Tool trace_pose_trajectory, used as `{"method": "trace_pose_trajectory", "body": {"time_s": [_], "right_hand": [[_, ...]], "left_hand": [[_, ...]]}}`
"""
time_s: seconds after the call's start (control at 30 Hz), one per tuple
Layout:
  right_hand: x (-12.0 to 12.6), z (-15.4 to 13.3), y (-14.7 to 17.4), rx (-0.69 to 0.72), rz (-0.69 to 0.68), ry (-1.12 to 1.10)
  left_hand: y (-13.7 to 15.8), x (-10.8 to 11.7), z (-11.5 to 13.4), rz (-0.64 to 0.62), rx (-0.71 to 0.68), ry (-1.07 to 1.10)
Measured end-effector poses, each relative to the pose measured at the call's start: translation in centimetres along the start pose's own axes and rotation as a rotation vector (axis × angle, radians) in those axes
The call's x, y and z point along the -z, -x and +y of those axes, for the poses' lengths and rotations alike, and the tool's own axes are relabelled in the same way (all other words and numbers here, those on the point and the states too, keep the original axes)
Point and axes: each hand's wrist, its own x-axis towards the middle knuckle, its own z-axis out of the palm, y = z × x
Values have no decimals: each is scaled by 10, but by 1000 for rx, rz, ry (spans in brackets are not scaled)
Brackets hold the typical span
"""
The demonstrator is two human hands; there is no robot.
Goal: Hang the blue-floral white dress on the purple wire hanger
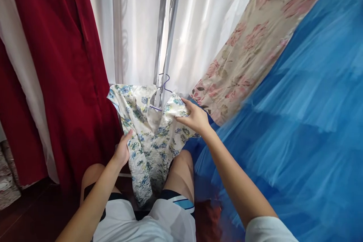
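A small white dress with a blue and yellow flower print hangs on a purple hanger in front of a metal rack pole. My left hand grips the dress's left side below the sleeve. At the dress's right shoulder, my right hand pinches the fabric. My bare knees show just below the dress.
A dark red garment hangs at the left. White sheer curtains fill the back. A beige dress with pink flowers and a blue tulle skirt hang at the right. Dark wood floor lies below left.
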Motion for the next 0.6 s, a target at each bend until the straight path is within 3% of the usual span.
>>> {"method": "trace_pose_trajectory", "body": {"time_s": [0.23,0.37,0.5,0.6], "right_hand": [[5,-1,14,149,-30,-50],[-10,1,29,110,-25,-84],[-42,12,52,-69,127,-295],[-71,19,82,-389,388,-465]], "left_hand": [[15,27,-20,29,70,-109],[22,38,-44,86,54,-154],[21,62,-61,241,98,-242],[19,78,-66,313,147,-312]]}}
